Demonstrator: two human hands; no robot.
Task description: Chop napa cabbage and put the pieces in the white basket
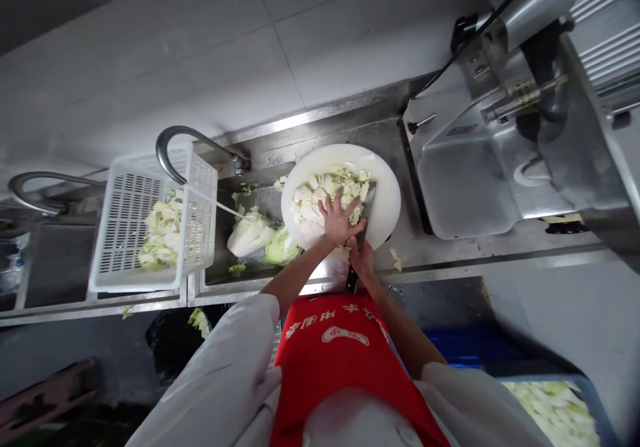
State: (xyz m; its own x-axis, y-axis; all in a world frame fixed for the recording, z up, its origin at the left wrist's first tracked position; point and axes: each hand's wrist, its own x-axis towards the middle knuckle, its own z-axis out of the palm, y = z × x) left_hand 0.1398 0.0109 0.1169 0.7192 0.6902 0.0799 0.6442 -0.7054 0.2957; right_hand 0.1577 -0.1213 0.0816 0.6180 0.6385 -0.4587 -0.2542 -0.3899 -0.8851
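A round white cutting board (387, 197) carries a pile of chopped cabbage (307, 210). My left hand (339, 220) lies on the pile, palm down with its fingers spread. At the board's near edge, my right hand (361, 257) is wrapped round a knife (369, 200). The knife's black handle points toward the red apron, and its wide blade lies along the right side of the pile. Left of the board, whole cabbages (250, 232) rest in the sink under a thin stream of water.
A white plastic basket (200, 224) holding cut cabbage stands at the left. Over it curves a metal faucet (173, 129). A steel machine (465, 174) stands at the right. A blue tub of cut cabbage (555, 410) sits low at the right.
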